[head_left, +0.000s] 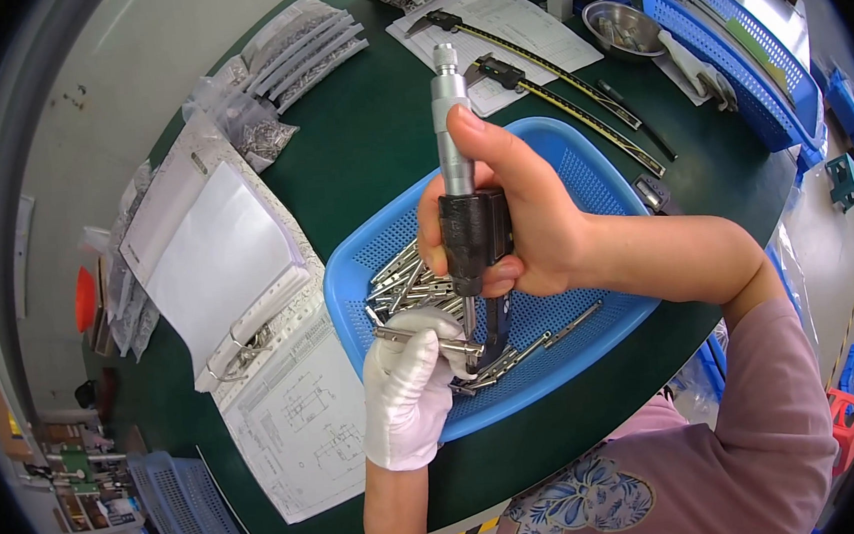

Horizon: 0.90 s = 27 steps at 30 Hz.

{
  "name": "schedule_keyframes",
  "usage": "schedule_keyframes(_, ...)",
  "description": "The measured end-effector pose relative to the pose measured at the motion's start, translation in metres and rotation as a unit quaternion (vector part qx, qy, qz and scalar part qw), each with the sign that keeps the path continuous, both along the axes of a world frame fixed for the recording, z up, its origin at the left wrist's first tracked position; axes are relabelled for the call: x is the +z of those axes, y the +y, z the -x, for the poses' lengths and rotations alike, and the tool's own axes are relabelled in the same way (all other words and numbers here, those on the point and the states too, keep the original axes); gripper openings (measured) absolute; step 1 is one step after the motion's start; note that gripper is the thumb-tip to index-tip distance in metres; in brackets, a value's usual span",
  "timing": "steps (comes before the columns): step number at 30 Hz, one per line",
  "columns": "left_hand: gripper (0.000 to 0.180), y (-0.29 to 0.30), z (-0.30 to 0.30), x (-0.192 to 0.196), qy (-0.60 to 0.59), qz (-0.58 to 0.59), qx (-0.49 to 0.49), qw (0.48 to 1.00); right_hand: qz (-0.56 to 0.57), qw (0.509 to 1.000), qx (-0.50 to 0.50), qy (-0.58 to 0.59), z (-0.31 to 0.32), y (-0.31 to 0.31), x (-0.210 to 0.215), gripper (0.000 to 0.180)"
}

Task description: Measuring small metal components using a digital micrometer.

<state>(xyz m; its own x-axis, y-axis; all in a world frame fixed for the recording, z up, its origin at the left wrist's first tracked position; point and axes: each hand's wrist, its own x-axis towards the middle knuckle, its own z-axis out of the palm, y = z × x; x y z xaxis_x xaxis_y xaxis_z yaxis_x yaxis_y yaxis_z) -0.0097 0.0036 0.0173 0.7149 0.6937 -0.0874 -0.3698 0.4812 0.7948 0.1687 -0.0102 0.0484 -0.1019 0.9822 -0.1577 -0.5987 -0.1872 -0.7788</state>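
Blue plastic forms the one perforated basket point(578, 150) beneath both hands, with a pile of metal rods point(403, 281), too many to count, inside. Over this basket, one white-gloved left hand point(405, 399) pinches one metal rod point(453, 345) between thumb and fingers, while one bare right hand point(533, 213) curls around one micrometer point(463, 244), its measuring end at that rod, contact hard to tell. Beyond the basket lie two calipers point(502, 72), and left of it, one open binder point(210, 249).
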Motion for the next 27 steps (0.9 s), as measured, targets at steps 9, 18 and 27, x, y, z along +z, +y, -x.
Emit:
schedule_keyframes(9, 0.014, -0.0017, -0.0019, 0.0003, -0.003, -0.009, 0.02, 1.0, 0.037, 0.999, -0.006, 0.022, -0.0005, 0.0017, 0.0011, 0.083)
schedule_keyframes(18, 0.015, -0.0007, -0.0009, -0.0016, 0.019, 0.004, 0.011, 1.0, 0.066, 0.995, -0.008, 0.077, -0.002, 0.0018, -0.0003, 0.08)
schedule_keyframes(27, 0.013, -0.0011, -0.002, 0.0025, 0.04, 0.018, 0.007, 0.999, 0.078, 0.995, -0.008, 0.056, -0.0007, 0.0026, -0.0011, 0.082)
